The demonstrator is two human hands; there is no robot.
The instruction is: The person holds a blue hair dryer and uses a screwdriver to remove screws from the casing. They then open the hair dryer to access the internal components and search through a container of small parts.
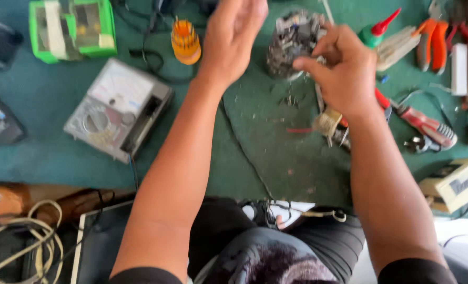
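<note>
Hands at work over a green mat [276,152]. Right hand [344,71] grips a grey, grimy electrical assembly [292,39], thumb and fingers closed on its right side; the assembly stands on the mat near the far edge of the view. Left hand [234,31] hovers just left of the assembly, blurred, fingers loosely extended and holding nothing. Analog multimeter [118,108] lies to the left of the left forearm; an orange screwdriver-bit holder [185,41] stands near the left wrist. Green-framed box [71,29] sits at far left. Red-handled pliers [428,126] and a green glue bottle with red nozzle [378,29] lie right of the right hand.
</note>
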